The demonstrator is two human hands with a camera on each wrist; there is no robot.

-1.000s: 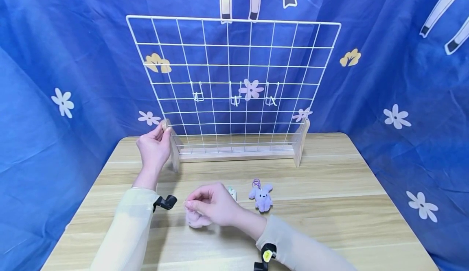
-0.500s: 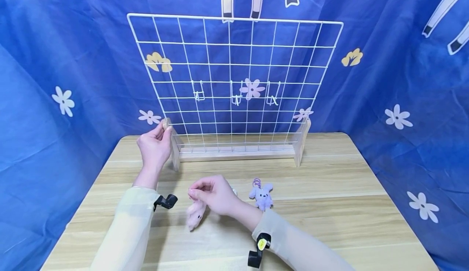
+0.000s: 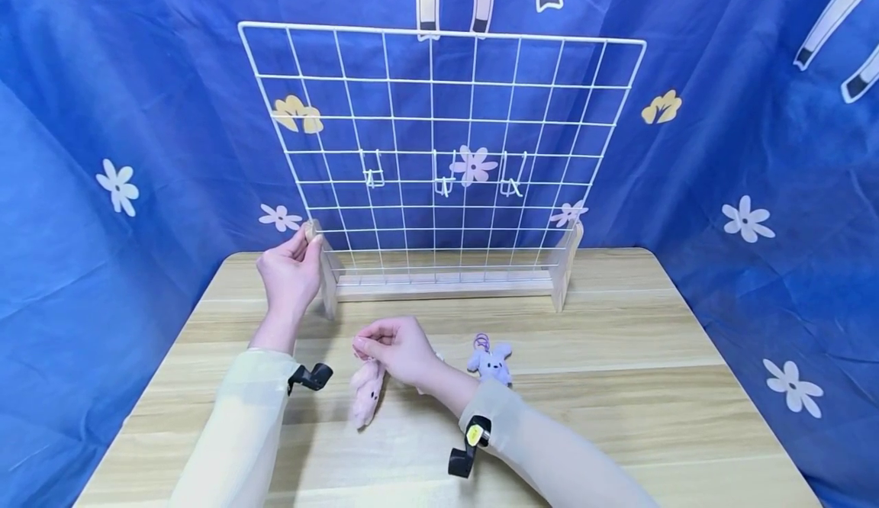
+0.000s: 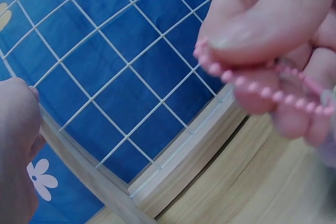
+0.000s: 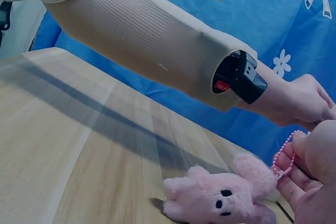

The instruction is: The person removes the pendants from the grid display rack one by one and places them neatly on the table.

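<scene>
My right hand (image 3: pixel 401 352) pinches a loop of pink bead chain (image 4: pixel 265 92) between thumb and fingers. From the chain hangs a small pink plush keychain (image 3: pixel 367 393), low over the table; the right wrist view shows its dark eyes and fuzzy body (image 5: pixel 215 192). At the left of the rack, my left hand (image 3: pixel 288 275) grips the top of the wooden upright (image 3: pixel 328 283). That upright supports a white wire grid panel (image 3: pixel 439 33). Three white wire hooks, left (image 3: pixel 374 180), middle (image 3: pixel 443 186) and right (image 3: pixel 511 186), are on the grid with nothing hanging on them.
A lavender plush keychain (image 3: pixel 492 368) with a purple coil lies right of my right hand. Another small pale item (image 3: pixel 440 356) is mostly hidden behind that hand. The wooden base bar (image 3: pixel 446 288) crosses the table's back, before a blue patterned curtain (image 3: pixel 714 142).
My right hand has risen and moved away from me, lifting the pink plush keychain by its chain, so it now hangs head up. My left hand stays on the upright.
</scene>
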